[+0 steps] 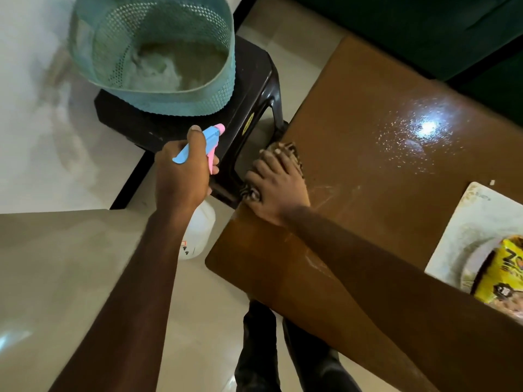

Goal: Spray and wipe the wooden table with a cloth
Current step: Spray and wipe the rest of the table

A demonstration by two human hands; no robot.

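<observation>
Two hands: left hand (181, 176) grips spray bottle (211, 136), right hand (271, 188) presses cloth (294, 154) on wooden table (368, 108).

The brown wooden table (353, 114) fills the right side, with a dark green sofa (424, 29) behind it. Just left of its far corner stands a dark plastic stool (254, 89), bearing a teal perforated plastic basket (158, 100). A striped fabric cloth (294, 154) lies on the table's left edge under the right hand (271, 188). Left of it, off the table, the left hand (181, 171) holds a white plastic spray bottle with a blue-and-pink trigger head (210, 136). On the table's right side lies a pale rectangular mat (458, 230) with a yellow printed packet (503, 273) on it.
</observation>
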